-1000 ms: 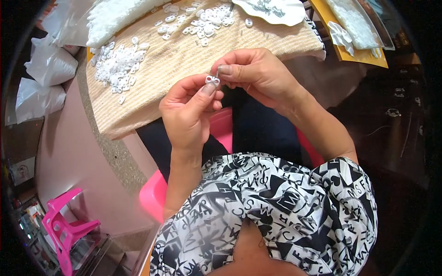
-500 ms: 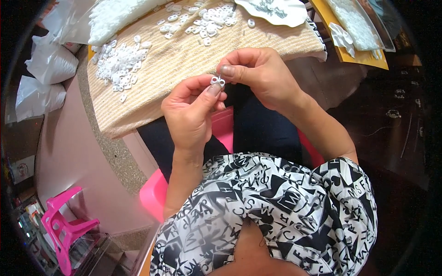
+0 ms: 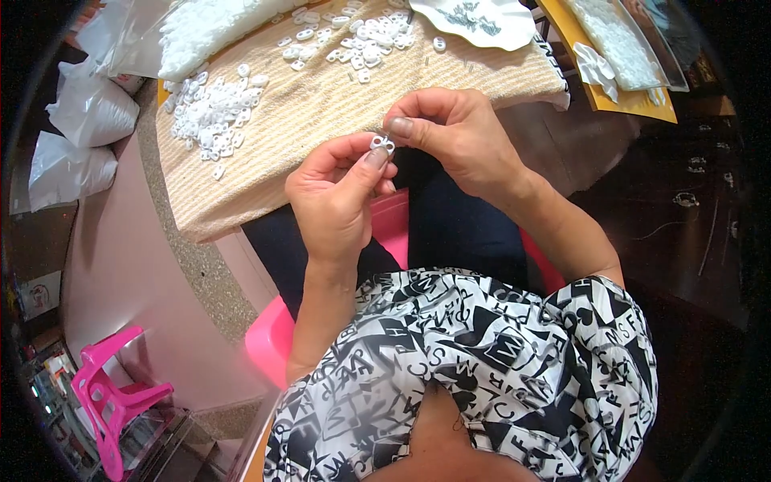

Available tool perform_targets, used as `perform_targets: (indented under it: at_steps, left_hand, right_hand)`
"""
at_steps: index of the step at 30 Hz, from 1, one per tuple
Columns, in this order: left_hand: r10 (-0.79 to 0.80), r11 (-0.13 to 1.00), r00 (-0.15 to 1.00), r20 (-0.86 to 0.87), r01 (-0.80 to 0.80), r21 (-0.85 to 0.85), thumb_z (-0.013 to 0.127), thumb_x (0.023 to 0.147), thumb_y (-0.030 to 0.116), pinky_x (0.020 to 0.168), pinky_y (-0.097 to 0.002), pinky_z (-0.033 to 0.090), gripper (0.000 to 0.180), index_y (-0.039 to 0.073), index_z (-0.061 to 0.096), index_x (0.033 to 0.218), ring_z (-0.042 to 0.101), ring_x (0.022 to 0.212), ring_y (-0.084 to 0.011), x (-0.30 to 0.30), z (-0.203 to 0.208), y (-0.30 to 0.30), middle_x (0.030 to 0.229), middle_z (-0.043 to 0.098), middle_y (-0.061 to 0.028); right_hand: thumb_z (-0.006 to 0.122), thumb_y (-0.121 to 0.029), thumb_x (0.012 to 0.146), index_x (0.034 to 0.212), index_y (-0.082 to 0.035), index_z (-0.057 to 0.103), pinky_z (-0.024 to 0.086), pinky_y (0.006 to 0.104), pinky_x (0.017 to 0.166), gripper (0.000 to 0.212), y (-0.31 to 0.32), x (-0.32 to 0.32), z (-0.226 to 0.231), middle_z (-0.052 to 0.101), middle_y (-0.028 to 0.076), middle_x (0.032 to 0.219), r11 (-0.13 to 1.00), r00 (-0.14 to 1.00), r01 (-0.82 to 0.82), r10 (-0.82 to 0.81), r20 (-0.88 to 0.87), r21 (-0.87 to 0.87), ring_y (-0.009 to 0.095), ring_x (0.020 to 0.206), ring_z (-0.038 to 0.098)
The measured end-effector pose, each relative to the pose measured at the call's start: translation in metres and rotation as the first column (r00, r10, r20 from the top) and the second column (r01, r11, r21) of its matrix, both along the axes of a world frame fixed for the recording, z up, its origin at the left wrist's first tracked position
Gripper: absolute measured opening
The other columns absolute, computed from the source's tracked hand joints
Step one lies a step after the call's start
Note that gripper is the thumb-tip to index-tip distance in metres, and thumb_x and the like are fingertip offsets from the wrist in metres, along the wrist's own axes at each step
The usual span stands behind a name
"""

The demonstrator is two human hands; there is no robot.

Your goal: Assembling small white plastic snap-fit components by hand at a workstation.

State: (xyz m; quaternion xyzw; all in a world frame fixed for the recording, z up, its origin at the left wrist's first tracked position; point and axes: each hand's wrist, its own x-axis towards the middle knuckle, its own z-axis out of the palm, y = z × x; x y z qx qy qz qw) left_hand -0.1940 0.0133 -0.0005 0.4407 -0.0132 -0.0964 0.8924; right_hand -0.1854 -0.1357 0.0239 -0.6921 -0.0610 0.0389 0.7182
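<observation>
one white piece [image 3: 382, 145], long axis left-to-right

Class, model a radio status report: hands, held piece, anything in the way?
Left hand pinching small white two-holed plastic-looking piece. Right hand close beside it, grip unclear. Nothing visible blocking hands; striped cream cloth lies beyond.

Over the last second: left hand [image 3: 333, 197] and the small white piece [image 3: 383, 145] in it shifted a bit right in view, piece now turned slightly, its two holes showing at a different angle. Right hand [image 3: 474, 145] also slid slightly right; its lower fingers, seen beside the piece at first, have drawn back, leaving dark trouser cloth [image 3: 419, 173] visible under the thumb.
</observation>
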Motion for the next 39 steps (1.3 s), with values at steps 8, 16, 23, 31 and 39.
perform_targets:
  at_steps: [8, 16, 23, 31, 39]
  left_hand:
    - [0.007, 1.0, 1.0, -0.008, -0.007, 0.008, 0.059, 0.076, -0.005, 0.051, -0.0202, 0.048, 0.015, -0.008, 0.057, 0.091, 0.059, 0.062, -0.0125, -0.001, 0.0, -0.001, 0.078, 0.061, -0.0115]
    - [0.002, 1.0, 1.0, 0.006, -0.002, 0.003, 0.058, 0.076, -0.005, 0.051, -0.0205, 0.048, 0.015, -0.008, 0.057, 0.09, 0.059, 0.061, -0.0128, -0.001, -0.001, -0.001, 0.078, 0.061, -0.0117]
    - [0.015, 0.999, 0.999, 0.036, -0.017, 0.051, 0.059, 0.076, -0.005, 0.051, -0.0201, 0.048, 0.014, -0.008, 0.058, 0.089, 0.058, 0.06, -0.0122, -0.002, -0.001, -0.001, 0.077, 0.061, -0.0115]
    - [0.07, 0.989, 0.994, 0.088, -0.081, 0.122, 0.06, 0.076, -0.004, 0.05, -0.0199, 0.048, 0.011, -0.008, 0.059, 0.086, 0.057, 0.058, -0.0112, -0.005, -0.002, -0.005, 0.074, 0.061, -0.0111]
    - [0.144, 0.974, 0.974, 0.172, -0.171, 0.149, 0.06, 0.076, -0.005, 0.05, -0.0195, 0.047, 0.008, -0.006, 0.059, 0.084, 0.056, 0.058, -0.01, -0.007, -0.011, -0.009, 0.073, 0.06, -0.0105]
  right_hand:
    - [0.054, -0.009, 0.082, 0.083, 0.005, 0.059, 0.048, 0.0215, 0.05, 0.014, 0.001, -0.003, 0.005, 0.061, 0.007, 0.069, 0.998, 0.998, -0.012, 0.016, -0.059, 0.061, 0.009, 0.059, 0.058]
    - [0.057, -0.011, 0.082, 0.085, 0.003, 0.059, 0.045, 0.0202, 0.065, 0.014, -0.001, -0.003, 0.003, 0.059, 0.003, 0.076, 0.999, 0.994, -0.039, 0.039, -0.104, 0.006, 0.007, 0.071, 0.054]
    - [0.053, -0.005, 0.081, 0.083, 0.004, 0.058, 0.047, 0.0219, 0.045, 0.01, 0.004, -0.005, 0.004, 0.06, 0.007, 0.067, 0.992, 0.995, 0.03, -0.018, 0.094, -0.119, 0.008, 0.054, 0.056]
    - [0.05, -0.004, 0.081, 0.081, 0.004, 0.056, 0.048, 0.023, 0.041, 0.01, 0.008, -0.007, 0.003, 0.058, 0.006, 0.063, 0.996, 1.0, 0.013, -0.012, 0.005, -0.089, 0.009, 0.053, 0.056]
    - [0.052, -0.002, 0.08, 0.079, 0.005, 0.057, 0.046, 0.0213, 0.059, 0.008, 0.01, -0.007, 0.008, 0.059, 0.006, 0.07, 0.998, 0.989, -0.042, 0.036, -0.145, -0.043, 0.008, 0.064, 0.055]
